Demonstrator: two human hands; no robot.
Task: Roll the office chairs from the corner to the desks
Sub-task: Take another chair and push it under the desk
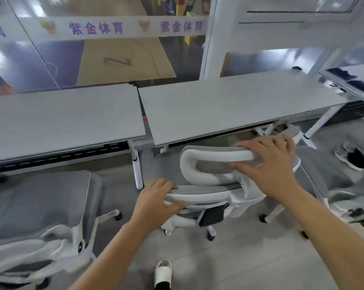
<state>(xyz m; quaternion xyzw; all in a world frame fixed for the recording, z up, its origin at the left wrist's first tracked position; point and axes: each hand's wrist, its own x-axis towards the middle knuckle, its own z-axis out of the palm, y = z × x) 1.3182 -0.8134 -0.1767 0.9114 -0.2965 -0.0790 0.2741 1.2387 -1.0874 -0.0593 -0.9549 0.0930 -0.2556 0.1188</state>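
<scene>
While the left hand [156, 197] curls its fingers over the top edge of the office chair [208, 191], the right hand [269, 162] clamps its fingers on the headrest [200, 162]. The chair stands just before the right desk [229, 109] edge. A second chair [47, 206] sits close on the left, a third chair [319, 176] close on the right. Open floor [239, 258] lies behind.

The centre chair [214, 181] has a white frame with grey mesh panels. The lower-left chair [51, 206] has a grey cushion and a white frame. The left desk [62, 118] and right desk [229, 105] have pale grey tops on white legs. The floor [250, 258] is plain grey. Across the top of the frame, a white banner [118, 28] carries purple characters. The shoe [163, 273] at bottom centre is white with black.
</scene>
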